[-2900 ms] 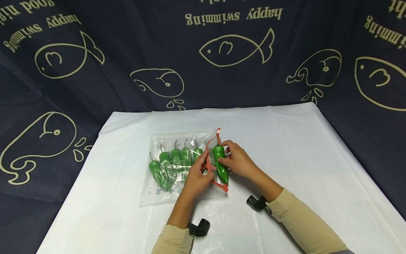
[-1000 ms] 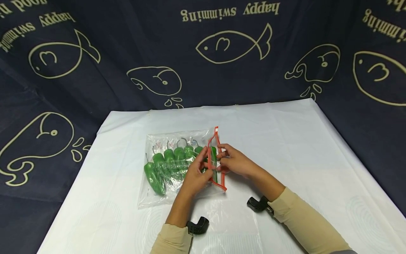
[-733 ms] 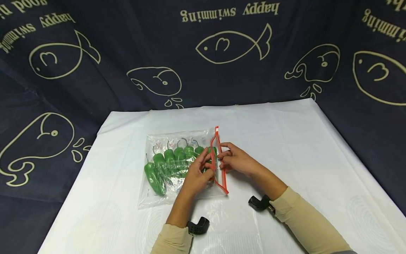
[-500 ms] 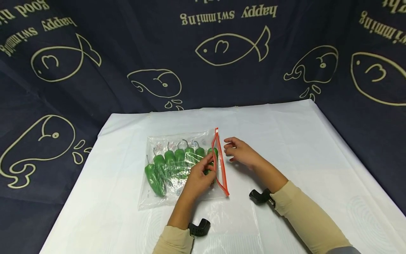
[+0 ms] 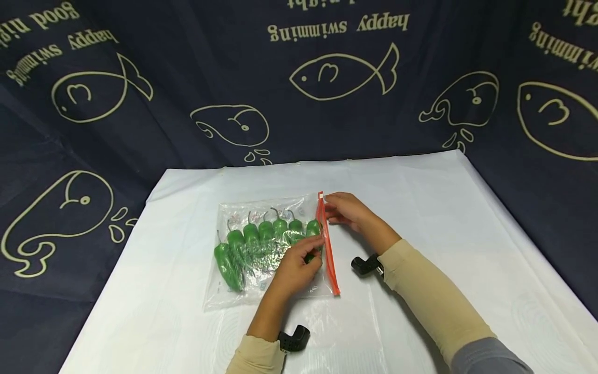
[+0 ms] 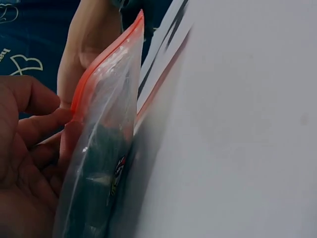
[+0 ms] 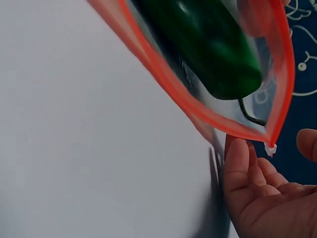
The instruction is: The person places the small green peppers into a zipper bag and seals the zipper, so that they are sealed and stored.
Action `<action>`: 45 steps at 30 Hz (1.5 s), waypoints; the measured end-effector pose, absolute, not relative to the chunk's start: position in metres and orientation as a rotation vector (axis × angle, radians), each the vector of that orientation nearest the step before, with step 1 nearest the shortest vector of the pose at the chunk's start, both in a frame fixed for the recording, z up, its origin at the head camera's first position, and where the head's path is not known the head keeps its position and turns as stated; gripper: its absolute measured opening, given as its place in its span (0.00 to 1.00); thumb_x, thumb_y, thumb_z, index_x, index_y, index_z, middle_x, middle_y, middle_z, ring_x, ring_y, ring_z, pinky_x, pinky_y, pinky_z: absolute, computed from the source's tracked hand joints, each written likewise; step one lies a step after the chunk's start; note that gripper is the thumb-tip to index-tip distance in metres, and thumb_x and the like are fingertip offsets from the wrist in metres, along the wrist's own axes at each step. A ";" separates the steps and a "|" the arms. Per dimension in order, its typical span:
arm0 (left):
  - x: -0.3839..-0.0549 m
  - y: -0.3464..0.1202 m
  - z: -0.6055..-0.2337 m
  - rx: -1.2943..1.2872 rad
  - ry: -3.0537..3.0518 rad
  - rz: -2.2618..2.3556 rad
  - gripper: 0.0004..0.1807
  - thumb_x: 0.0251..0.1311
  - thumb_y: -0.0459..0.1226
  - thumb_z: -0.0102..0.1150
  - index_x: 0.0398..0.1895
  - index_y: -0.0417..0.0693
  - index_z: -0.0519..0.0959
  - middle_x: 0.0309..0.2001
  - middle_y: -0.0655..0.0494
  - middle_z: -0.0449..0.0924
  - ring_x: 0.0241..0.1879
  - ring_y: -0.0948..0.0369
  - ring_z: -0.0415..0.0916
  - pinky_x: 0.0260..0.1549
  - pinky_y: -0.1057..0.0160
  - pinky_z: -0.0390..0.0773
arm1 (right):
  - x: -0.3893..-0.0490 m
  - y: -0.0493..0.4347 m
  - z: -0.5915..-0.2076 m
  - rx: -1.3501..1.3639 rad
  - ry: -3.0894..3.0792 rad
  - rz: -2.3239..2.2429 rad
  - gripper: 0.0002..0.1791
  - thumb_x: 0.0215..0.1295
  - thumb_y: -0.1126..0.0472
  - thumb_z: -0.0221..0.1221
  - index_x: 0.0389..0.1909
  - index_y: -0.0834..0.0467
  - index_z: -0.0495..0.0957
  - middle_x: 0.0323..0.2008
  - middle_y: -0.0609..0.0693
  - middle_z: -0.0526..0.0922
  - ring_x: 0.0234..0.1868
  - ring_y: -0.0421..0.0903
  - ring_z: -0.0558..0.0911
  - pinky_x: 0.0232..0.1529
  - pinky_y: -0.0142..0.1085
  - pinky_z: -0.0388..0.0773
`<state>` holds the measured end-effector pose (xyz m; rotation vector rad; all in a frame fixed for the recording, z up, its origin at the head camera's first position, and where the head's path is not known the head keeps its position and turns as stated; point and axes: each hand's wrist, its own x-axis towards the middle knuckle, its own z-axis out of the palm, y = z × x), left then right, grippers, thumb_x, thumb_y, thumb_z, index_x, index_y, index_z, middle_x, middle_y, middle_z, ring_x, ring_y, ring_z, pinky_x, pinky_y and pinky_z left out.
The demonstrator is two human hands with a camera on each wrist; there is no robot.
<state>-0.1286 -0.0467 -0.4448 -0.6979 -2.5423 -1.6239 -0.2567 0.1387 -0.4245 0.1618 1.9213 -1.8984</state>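
Observation:
A clear zip bag [image 5: 215, 300] lies on the white table with several green chili peppers [image 5: 229, 267] side by side inside, stems pointing away. Its red zip edge [image 5: 329, 259] faces right. My left hand [image 5: 293, 270] pinches the upper lip of that edge around its middle. My right hand [image 5: 348, 210] is at the far corner, fingertips touching beneath the zip by the white slider [image 7: 270, 148], thumb apart from it. In the right wrist view the mouth still gapes, showing one green chili pepper [image 7: 203, 44] just inside.
A white cloth covers the table [image 5: 420, 208]. Behind and at both sides hangs a dark blue curtain [image 5: 364, 135] with fish and whale drawings. Black wrist cameras [image 5: 295, 338] sit on both wrists.
My right hand has pushed the last chili pepper into the bag, let go of it, and moved to the bag's far corner. The bag's mouth has narrowed; my left hand stays at the edge.

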 end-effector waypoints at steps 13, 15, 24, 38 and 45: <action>-0.126 -0.047 -0.443 -0.938 -2.682 -1.392 0.23 0.60 0.32 0.54 0.59 0.37 0.79 0.68 0.46 0.70 0.68 0.46 0.64 0.63 0.45 0.66 | -0.270 0.132 -0.430 0.209 1.902 -1.920 0.15 0.73 0.57 0.54 0.51 0.65 0.75 0.31 0.49 0.78 0.26 0.40 0.80 0.30 0.30 0.80; -0.125 -0.047 -0.443 -0.929 -2.705 -1.390 0.23 0.60 0.32 0.54 0.59 0.39 0.80 0.69 0.48 0.69 0.68 0.47 0.63 0.63 0.44 0.65 | -0.271 0.132 -0.434 0.193 1.897 -1.931 0.14 0.73 0.58 0.54 0.50 0.65 0.75 0.30 0.49 0.79 0.27 0.40 0.80 0.30 0.30 0.80; -0.124 -0.050 -0.435 -0.932 -2.804 -1.416 0.24 0.64 0.35 0.51 0.63 0.41 0.78 0.73 0.52 0.63 0.72 0.45 0.56 0.66 0.41 0.59 | -0.277 0.136 -0.449 0.189 1.853 -1.978 0.13 0.73 0.59 0.54 0.50 0.65 0.75 0.27 0.49 0.78 0.24 0.38 0.78 0.28 0.29 0.80; -0.213 -0.049 -0.365 -0.709 -2.977 -1.160 0.24 0.63 0.36 0.54 0.61 0.38 0.77 0.60 0.43 0.76 0.53 0.48 0.77 0.50 0.51 0.77 | -0.279 0.139 -0.448 0.157 1.856 -2.049 0.09 0.74 0.64 0.52 0.47 0.65 0.74 0.28 0.49 0.78 0.25 0.38 0.79 0.27 0.29 0.80; -0.285 -0.043 -0.381 -0.741 -3.100 -0.909 0.22 0.66 0.36 0.51 0.61 0.38 0.77 0.62 0.43 0.74 0.57 0.48 0.75 0.54 0.52 0.75 | -0.275 0.133 -0.450 0.119 1.867 -2.049 0.08 0.75 0.63 0.51 0.46 0.65 0.74 0.28 0.49 0.77 0.25 0.38 0.78 0.27 0.28 0.79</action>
